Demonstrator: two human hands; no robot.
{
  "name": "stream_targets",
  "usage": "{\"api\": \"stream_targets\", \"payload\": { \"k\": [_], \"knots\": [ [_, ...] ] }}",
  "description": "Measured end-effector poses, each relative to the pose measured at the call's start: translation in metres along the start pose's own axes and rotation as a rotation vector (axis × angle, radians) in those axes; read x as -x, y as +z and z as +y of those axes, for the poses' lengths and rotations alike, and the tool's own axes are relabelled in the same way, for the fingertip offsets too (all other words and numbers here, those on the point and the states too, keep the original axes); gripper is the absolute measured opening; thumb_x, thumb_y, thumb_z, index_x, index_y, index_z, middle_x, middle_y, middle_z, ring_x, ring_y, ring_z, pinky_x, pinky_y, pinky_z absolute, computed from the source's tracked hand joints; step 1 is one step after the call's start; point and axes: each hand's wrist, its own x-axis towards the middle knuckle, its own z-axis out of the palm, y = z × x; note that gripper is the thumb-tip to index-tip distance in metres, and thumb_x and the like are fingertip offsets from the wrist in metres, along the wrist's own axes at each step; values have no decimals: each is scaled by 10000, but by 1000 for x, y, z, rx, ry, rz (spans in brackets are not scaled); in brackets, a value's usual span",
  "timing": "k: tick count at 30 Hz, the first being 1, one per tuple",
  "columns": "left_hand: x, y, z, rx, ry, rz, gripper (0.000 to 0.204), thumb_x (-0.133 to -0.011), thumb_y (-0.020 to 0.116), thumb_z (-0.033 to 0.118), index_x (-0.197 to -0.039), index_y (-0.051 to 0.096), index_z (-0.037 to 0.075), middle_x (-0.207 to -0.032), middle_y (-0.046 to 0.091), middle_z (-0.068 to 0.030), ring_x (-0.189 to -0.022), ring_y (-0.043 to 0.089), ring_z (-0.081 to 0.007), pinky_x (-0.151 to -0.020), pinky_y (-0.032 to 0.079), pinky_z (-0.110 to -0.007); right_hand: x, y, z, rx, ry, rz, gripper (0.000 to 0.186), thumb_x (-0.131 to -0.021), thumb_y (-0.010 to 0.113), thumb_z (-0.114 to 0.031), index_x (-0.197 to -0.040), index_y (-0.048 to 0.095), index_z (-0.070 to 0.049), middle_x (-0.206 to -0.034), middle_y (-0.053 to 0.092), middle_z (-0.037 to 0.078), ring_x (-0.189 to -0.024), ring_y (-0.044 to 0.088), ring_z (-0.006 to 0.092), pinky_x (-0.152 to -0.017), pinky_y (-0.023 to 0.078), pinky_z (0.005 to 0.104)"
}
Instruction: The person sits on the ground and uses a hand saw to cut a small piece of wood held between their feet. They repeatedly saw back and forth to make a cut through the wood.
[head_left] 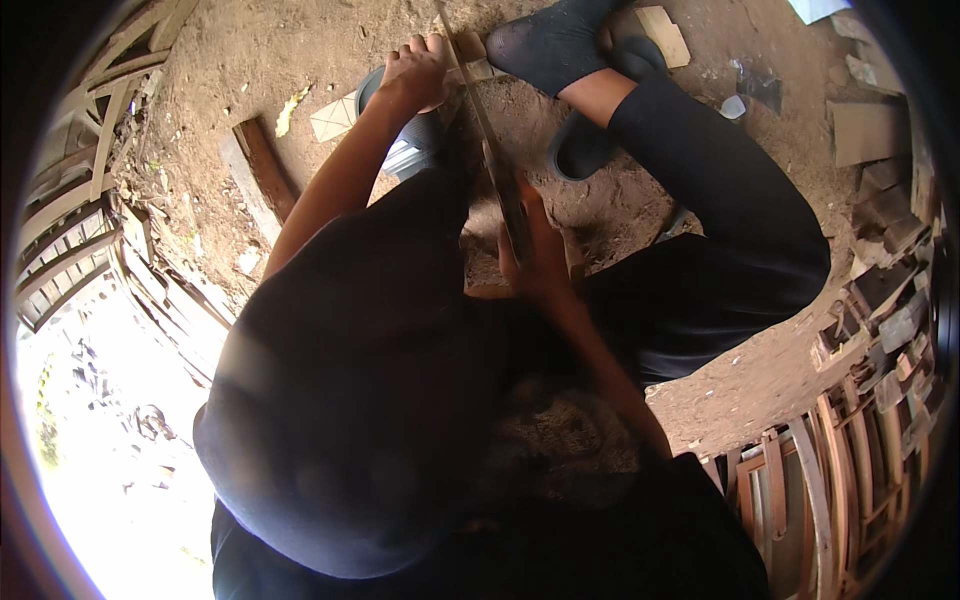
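My right hand [540,245] is closed round the grip end of a handsaw [476,100]. Its long thin blade runs forward, past my left hand, to the top of the view. A pale board [333,118] with pencil-like lines lies across the ground ahead of me, and my left hand [415,72] is wrapped over it just left of the blade. On the right side of the blade, my foot in a dark sock [545,45] rests at the board's other end. The blade appears to cross the board; the contact itself is too blurred to tell.
A dark slipper [582,148] lies under my raised ankle. Wood offcuts lie on the dirt floor: a brown one [265,165] at left, a pale one [664,36] at far right. Stacked timber pieces [820,480] line the right side, and wooden frames [110,130] stand at left.
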Motion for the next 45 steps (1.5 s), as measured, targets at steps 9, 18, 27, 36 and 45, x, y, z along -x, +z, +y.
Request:
{"api": "stream_targets", "payload": {
  "k": [9, 18, 27, 36, 45],
  "knots": [
    [0, -2, 0, -29, -24, -68, 567, -882, 581, 363, -1200, 363, -53, -1198, 492, -286, -1122, 546, -434, -967, 425, -508, -47, 8, -3, 27, -80, 4, 571, -877, 524, -39, -1421, 351, -70, -1100, 599, 230, -981, 635, 320, -837, 488, 373],
    [3, 4, -5, -8, 23, 75, 737, -790, 681, 502, -1181, 404, -58, -1169, 533, -230, -1121, 552, -361, -949, 441, -452, 24, -28, -24, -75, 36, 39, 437, -935, 582, -133, -1330, 474, 20, -1054, 625, 100, -945, 587, 140, -835, 466, 291],
    [25, 16, -5, 224, 53, 463, 515, -807, 700, 371, -1164, 522, 44, -1201, 483, -178, -1163, 455, -340, -1010, 372, -439, 61, -45, -46, -187, -67, 108, 410, -955, 569, -115, -1322, 481, 44, -1106, 617, 66, -976, 553, 105, -871, 436, 250],
    [28, 16, -8, 367, 96, 456, 514, -859, 637, 410, -1219, 543, 56, -1162, 511, -175, -1126, 485, -354, -1008, 383, -427, 82, -63, -42, -288, 52, 227, 425, -949, 574, -99, -1330, 467, 55, -1020, 618, 37, -892, 536, 76, -809, 425, 217],
    [35, 10, -6, 236, 101, 416, 507, -897, 568, 460, -1235, 547, 83, -1161, 543, -169, -1112, 523, -349, -985, 406, -438, 68, -63, -42, -400, 80, 240, 402, -954, 563, -117, -1333, 487, -9, -747, 511, -55, -539, 368, 5, -468, 271, 182]
  ]
}}
